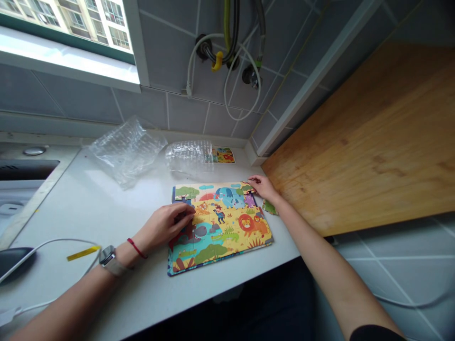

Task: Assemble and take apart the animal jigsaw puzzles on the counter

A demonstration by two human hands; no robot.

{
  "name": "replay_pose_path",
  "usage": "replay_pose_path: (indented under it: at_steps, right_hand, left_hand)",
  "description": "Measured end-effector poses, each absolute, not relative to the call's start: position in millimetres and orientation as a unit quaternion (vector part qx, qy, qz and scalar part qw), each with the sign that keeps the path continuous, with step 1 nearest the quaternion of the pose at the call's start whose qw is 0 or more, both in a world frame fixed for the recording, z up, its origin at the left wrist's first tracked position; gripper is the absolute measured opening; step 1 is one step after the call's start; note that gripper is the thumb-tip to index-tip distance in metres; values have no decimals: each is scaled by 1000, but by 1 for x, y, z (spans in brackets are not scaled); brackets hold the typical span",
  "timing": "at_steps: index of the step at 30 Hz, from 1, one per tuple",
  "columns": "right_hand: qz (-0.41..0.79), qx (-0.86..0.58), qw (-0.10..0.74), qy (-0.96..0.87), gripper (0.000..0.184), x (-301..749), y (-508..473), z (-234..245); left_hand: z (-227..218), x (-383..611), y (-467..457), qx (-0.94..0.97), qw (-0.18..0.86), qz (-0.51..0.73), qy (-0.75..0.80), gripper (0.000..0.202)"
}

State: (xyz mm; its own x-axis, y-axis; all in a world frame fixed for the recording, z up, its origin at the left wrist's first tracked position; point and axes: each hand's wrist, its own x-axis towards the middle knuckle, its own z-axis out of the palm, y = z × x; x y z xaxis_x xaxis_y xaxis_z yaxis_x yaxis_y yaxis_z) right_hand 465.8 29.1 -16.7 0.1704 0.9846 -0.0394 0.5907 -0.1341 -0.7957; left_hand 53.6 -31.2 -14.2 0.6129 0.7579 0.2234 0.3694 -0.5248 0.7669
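At the far left, a steel sink point(24, 170) meets the white worktop point(88, 208), with a window point(67, 28) above it. A dark rounded object point(12, 263) sits at the worktop's near left corner, a white cable point(46, 244) runs from it, and a yellow strip point(83, 253) lies just beside the cable.

The left arm comes in from the lower left, with a watch point(107, 255) and a red bracelet point(137, 248) on its wrist. The left hand point(163, 226) rests on the left part of a jigsaw puzzle point(220, 227) of cartoon animals. Its fingers are curled down together, but whether the grip is clamped on a piece cannot be told.

The puzzle lies flat on the worktop between the hands, near its front edge. Behind it are crumpled bubble wrap point(124, 151), a clear plastic bag point(188, 156), and a small picture card point(223, 155) partly under the bag.

The right hand point(261, 186) lies on the puzzle's far right corner, its grip open with fingers apart. A loose green puzzle piece point(270, 207) sits just below that hand, touching the puzzle's edge. Hoses point(227, 47) hang on the tiled wall point(185, 113), and a wooden board point(362, 137) fills the right side.
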Motion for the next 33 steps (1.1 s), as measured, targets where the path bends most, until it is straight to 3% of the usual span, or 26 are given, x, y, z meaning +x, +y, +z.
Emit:
replay_pose_path:
  at_steps: [7, 22, 33]
  right_hand:
    - [334, -687, 326, -557, 49, 472, 5, 1]
    - [306, -701, 206, -611, 19, 473, -21, 6]
    - [282, -704, 145, -635, 21, 464, -20, 8]
  left_hand:
    - [-20, 53, -30, 833, 338, 266, 347, 26]
    - [-26, 52, -28, 837, 337, 259, 345, 26]
    - [-21, 52, -30, 844, 322, 285, 322, 25]
